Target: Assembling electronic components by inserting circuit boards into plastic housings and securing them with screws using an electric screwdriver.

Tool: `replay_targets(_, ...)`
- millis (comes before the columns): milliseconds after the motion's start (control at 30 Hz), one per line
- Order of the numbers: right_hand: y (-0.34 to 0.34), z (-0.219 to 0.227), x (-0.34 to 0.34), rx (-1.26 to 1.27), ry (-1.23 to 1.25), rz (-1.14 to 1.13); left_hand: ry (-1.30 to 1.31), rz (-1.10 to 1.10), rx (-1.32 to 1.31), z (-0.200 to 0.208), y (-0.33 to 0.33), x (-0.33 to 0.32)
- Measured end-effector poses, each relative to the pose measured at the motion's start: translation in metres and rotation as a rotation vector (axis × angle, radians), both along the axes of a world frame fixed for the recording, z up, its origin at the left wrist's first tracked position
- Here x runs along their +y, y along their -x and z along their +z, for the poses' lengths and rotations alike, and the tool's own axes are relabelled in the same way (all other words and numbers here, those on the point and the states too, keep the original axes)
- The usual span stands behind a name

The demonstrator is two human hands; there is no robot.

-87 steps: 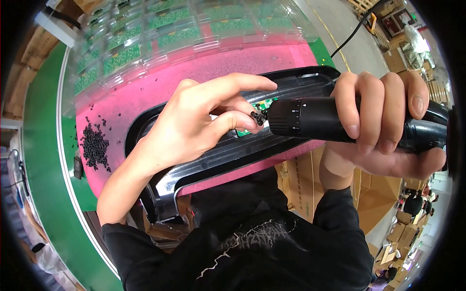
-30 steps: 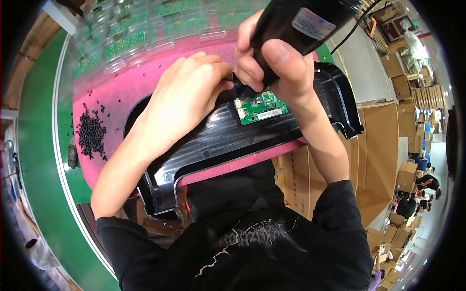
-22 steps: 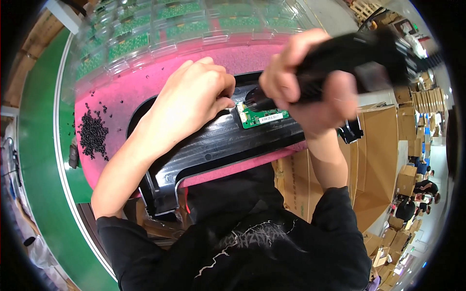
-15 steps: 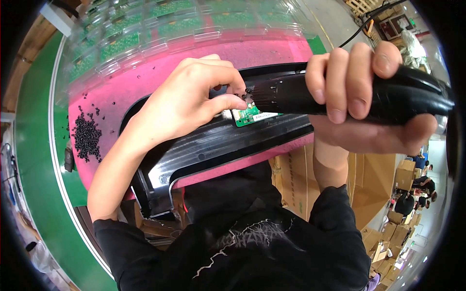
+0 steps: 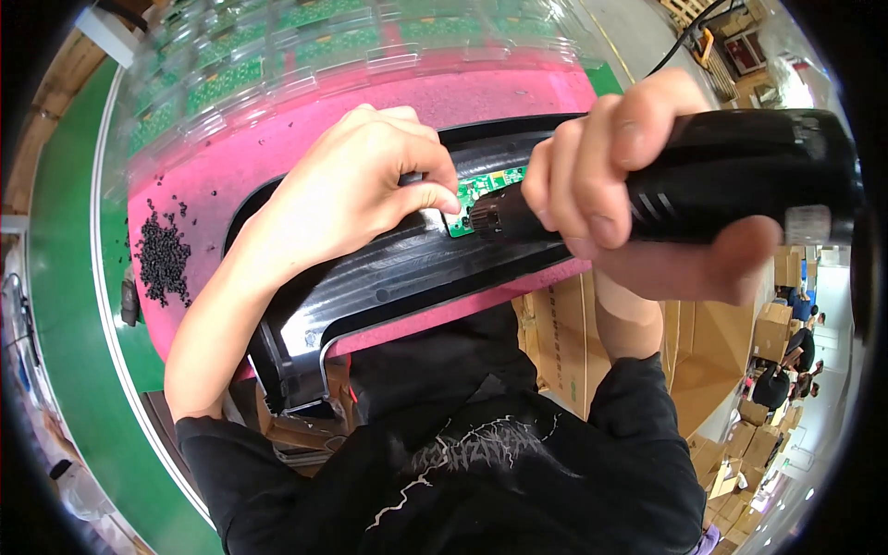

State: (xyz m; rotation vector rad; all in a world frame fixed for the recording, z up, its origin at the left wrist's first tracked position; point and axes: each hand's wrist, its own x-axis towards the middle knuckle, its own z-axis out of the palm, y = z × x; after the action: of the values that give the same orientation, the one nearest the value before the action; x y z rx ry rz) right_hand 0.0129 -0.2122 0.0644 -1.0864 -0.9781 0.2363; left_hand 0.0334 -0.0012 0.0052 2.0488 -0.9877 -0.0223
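Fingers: right hand clasped round a smooth black driver; left hand, thumb and forefinger near each other, contents indeterminable, beside green board within glossy, rimmed housing; matte pink mat beyond.

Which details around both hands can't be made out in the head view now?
All in the head view:
Green rectangular circuit board: right part hidden behind the black cylindrical power tool and right hand.
Power tool's rear end: lost in the dark right rim.
Left hand: its curled pose hides whether it holds anything.
Pile of tiny black pieces: too small to count.
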Motion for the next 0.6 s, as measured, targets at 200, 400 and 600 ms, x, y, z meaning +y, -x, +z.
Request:
replay_targets(200,0.004,-0.031,0.007,0.182,-0.048,-0.189,-0.081,0.069,-0.084,-0.003,0.001,0.0)
replay_targets(400,0.011,-0.03,0.016,0.18,0.032,-0.307,-0.114,0.076,-0.176,-0.01,-0.001,0.004)
replay_targets(600,0.007,-0.027,0.014,0.199,0.22,-0.306,-0.058,0.063,-0.197,-0.017,-0.004,0.004)
